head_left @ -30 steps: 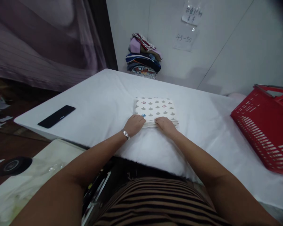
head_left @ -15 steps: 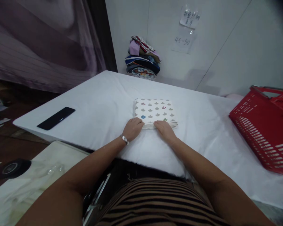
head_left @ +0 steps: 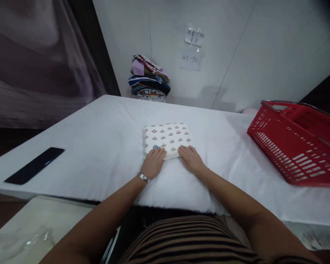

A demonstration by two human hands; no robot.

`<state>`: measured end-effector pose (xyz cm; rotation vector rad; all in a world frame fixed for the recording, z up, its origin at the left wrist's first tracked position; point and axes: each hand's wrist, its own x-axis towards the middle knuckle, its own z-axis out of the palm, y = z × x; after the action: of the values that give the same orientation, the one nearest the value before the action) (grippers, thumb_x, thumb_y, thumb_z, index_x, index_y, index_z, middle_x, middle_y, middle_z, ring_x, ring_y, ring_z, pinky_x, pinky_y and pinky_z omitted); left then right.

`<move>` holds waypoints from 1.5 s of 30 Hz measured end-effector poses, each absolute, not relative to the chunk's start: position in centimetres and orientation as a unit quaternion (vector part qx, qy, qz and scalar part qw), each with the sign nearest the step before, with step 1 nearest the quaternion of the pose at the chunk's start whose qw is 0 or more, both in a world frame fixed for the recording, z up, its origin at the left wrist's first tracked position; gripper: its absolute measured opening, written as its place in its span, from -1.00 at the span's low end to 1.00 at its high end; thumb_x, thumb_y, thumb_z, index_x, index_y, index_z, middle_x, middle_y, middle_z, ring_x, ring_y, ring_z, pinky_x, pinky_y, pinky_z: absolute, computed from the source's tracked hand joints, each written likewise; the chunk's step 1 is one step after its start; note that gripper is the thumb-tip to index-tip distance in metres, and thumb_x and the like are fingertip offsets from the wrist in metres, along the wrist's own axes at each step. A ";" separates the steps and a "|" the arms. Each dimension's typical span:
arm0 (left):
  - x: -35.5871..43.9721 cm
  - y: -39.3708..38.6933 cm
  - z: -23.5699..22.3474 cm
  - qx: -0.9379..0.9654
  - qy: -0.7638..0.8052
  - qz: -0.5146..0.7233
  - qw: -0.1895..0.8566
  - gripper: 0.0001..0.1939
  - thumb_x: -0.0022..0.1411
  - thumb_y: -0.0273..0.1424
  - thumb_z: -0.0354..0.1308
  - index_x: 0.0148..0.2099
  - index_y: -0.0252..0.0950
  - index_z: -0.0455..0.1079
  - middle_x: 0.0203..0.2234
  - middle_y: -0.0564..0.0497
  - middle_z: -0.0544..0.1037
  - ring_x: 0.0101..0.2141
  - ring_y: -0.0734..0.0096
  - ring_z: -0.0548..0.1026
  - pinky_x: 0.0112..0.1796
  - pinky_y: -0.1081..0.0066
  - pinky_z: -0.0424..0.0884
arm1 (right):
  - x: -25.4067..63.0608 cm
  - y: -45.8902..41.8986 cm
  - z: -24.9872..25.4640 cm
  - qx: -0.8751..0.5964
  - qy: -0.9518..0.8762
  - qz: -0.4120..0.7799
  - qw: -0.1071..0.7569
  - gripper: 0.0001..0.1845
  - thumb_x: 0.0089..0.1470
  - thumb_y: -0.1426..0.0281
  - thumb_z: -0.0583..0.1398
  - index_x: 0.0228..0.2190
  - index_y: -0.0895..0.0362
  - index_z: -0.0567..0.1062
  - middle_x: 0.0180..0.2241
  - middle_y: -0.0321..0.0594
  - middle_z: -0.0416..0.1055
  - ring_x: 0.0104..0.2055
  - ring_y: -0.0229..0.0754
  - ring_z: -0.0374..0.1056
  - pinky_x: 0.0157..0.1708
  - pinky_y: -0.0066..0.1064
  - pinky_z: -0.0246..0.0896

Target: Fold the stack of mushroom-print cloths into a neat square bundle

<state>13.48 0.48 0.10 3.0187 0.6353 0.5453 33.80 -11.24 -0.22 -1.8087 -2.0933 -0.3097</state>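
Observation:
A folded white cloth [head_left: 167,137] printed with grey shapes and a few coloured ones lies on the white-covered table [head_left: 99,146]. My left hand [head_left: 154,161] rests on its near left corner, fingers laid flat over the top. On the near right corner my right hand [head_left: 191,157] lies the same way, its fingers stretched out. Between the two hands the layered near edge of the cloth shows. My palms reach down over that edge toward the tabletop, and the thumbs are hard to make out.
To the right stands a red plastic basket [head_left: 291,146]. A dark flat phone-like slab [head_left: 34,167] lies at the left. Stacked folded fabrics [head_left: 150,79] rise by the wall beyond the table, near handwritten paper signs [head_left: 191,58]. A pale surface [head_left: 38,220] sits lower left.
My view has swung, so the table and basket appear shifted left. My fingers now lie flatter over the top of the cloth, where before they were at its near edge. The cloth stays folded.

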 end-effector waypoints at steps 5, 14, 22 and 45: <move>13.1 0.3 0.2 0.964 0.206 0.168 0.011 -0.56 0.24 -0.47 -0.14 0.14 -0.34 0.25 0.12 -0.13 0.30 0.16 0.19 0.17 0.15 0.13 0.04 | 36.2 -13.8 -0.8 -0.688 -0.692 -0.112 0.187 -0.53 0.15 0.53 -0.02 0.10 0.12 0.25 0.13 -0.09 0.21 0.21 -0.08 0.04 0.14 -0.01 -0.09; 13.1 1.3 2.1 0.906 0.290 0.237 0.196 -0.63 0.27 -0.24 -0.10 0.01 -0.21 0.37 0.02 -0.02 0.43 0.09 0.32 0.29 0.13 0.20 0.16 | 37.1 -12.8 -0.5 -0.710 -0.573 0.034 0.407 -0.59 0.15 0.32 0.02 0.02 0.06 0.36 0.07 -0.12 0.31 0.14 -0.09 0.17 0.10 -0.11 0.09; 13.6 10.4 2.9 0.679 0.579 0.256 0.372 -0.49 0.17 -0.15 0.02 0.09 -0.34 0.25 0.04 -0.21 0.38 -0.01 0.20 0.40 -0.07 0.27 0.34 | 41.8 -5.4 2.3 -0.817 -0.305 0.278 0.403 -0.36 -0.02 0.18 0.18 0.07 0.22 0.30 -0.15 -0.03 0.45 -0.17 -0.08 0.41 -0.19 -0.27 0.33; 16.7 14.5 1.8 0.565 0.609 0.253 0.496 -0.24 -0.08 -0.17 0.26 0.14 -0.36 0.18 0.08 -0.25 0.33 0.02 0.18 0.37 -0.08 0.37 0.31 | 42.6 -2.4 4.6 -0.657 -0.253 0.525 0.478 -0.56 -0.13 0.32 0.30 -0.17 0.18 0.40 -0.26 -0.02 0.51 -0.31 -0.08 0.47 -0.31 -0.29 0.42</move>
<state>16.72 14.54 1.83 1.3695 1.4756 0.6139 42.62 -2.42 4.57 -1.6047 -0.6180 1.2832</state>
